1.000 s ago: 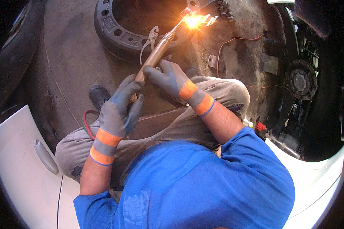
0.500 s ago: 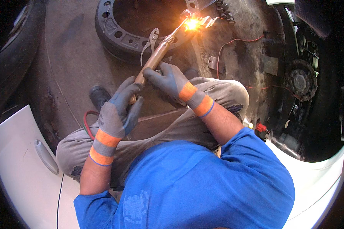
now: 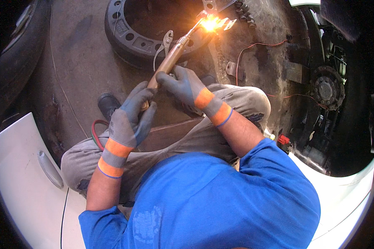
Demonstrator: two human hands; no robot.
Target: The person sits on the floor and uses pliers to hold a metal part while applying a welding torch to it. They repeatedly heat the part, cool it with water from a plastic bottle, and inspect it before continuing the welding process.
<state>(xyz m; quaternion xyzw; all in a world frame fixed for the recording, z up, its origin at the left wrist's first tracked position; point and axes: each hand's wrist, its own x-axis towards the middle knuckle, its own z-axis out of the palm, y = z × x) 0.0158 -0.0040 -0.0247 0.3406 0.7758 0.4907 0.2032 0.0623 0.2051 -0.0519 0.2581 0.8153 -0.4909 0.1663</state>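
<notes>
A gas torch with a brass-coloured handle slants away from me. Its thin tip ends in a bright orange glow, which hides the heated spot. Beside the glare juts a bent metal strip, above the far right rim of a dark, round brake drum. My gloved left hand is closed around the rear end of the handle. Farther forward, my gloved right hand grips the same handle, thumb along its top. Slip-joint pliers rest against the drum's near rim.
Red and green hoses curve by my left knee. A thin red wire runs across the floor toward a wheel hub at right. A tyre stands far left; a white vehicle door lies near left.
The glow at the torch tip looks slightly larger and covers more of the metal strip. Both hands keep their hold, with barely any movement.
</notes>
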